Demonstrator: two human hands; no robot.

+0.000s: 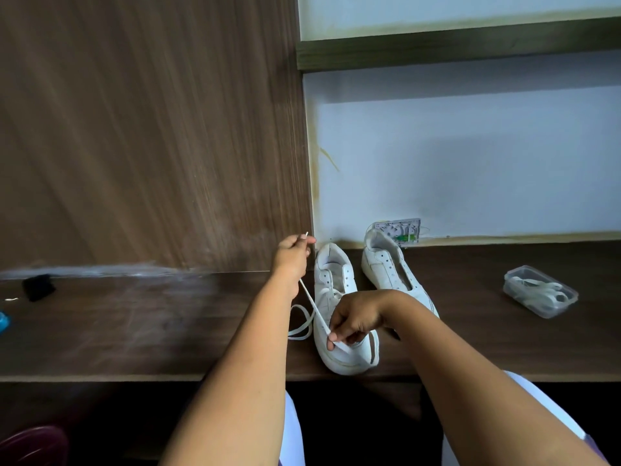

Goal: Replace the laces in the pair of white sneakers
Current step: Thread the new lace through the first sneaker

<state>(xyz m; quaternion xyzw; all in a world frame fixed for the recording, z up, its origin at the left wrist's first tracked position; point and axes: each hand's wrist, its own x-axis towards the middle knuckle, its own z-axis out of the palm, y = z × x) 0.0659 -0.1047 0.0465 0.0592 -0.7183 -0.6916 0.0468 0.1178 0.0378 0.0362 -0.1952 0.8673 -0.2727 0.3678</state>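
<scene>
Two white sneakers stand side by side on a dark wooden desk [487, 331], toes toward the person, heels near the back wall. The left sneaker [336, 297] sits closest to the front edge; the right sneaker [386, 267] stands just beside it, a little further back, with bare eyelets showing along its open throat.

A flat white lace [311, 299] runs taut from the toe end of the left sneaker up and away to the left. The left hand [294, 255] is raised above the desk near the wooden wall panel [151, 129], its fingers curled and pinching the lace near its tipped end, which pokes out above the fingers. The right hand [354, 319] rests over the front of the left sneaker, thumb and fingertips pinching the lace where it meets the lower eyelets. A slack loop of lace lies on the desk just left of that sneaker.

Well apart to the right sits a clear plastic box [540, 291] with white laces coiled inside. Behind the right sneaker's heel, a small open wall socket box [401, 232] is mounted on the pale wall. Far left on the desk lies a small black object [38, 286], too blurred to identify.
</scene>
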